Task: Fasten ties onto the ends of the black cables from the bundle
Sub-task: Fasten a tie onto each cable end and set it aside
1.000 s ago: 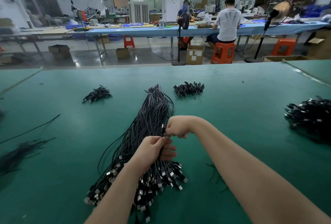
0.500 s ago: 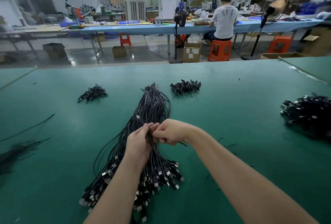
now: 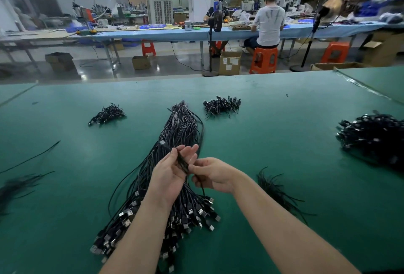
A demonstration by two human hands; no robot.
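A long bundle of black cables (image 3: 179,129) lies on the green table (image 3: 273,133), bound near its far end, with silver USB plugs (image 3: 192,214) fanned out toward me. My left hand (image 3: 172,171) is raised over the bundle, palm up, fingers fairly straight, a folded black cable (image 3: 182,162) lying across them under the thumb. My right hand (image 3: 212,174) sits just right of it, fingers curled, pinching a thin black tie that hangs down from the cable. A heap of loose black ties (image 3: 275,188) lies by my right forearm.
Small piles of tied cables sit at the back left (image 3: 107,114) and back centre (image 3: 222,105); a big dark heap (image 3: 376,135) is at the right. Loose black strands (image 3: 19,184) lie at the left edge. People work at a far blue bench.
My hands have lifted slightly and parted. The left hand has opened out palm up with the cable across its fingers; the right hand has drawn back to the right with the tie.
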